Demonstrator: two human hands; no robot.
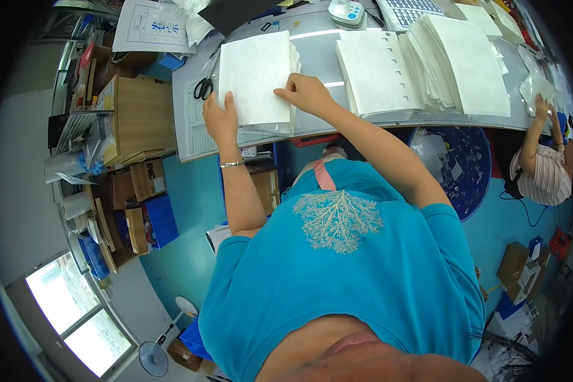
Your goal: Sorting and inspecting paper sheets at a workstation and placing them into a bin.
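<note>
A stack of white sheets [254, 63] lies near the front edge of the grey table, slightly uneven along its right side. My left hand [221, 120] rests at the stack's lower left edge, fingers stretched and thumb apart. Over the stack's right edge, my right hand [305, 94] has its fingers curled together, thumb toward the top sheet. Whether a sheet is pinched there is hidden. Black-handled scissors [204, 88] lie just left of the stack.
To the right stand a pile of notched white sheets [375, 73] and a fanned pile of sheets [471, 70]. A blue round bin [468, 172] is below the table edge. Wooden shelving [140, 121] stands at left. Another person [544, 169] works at far right.
</note>
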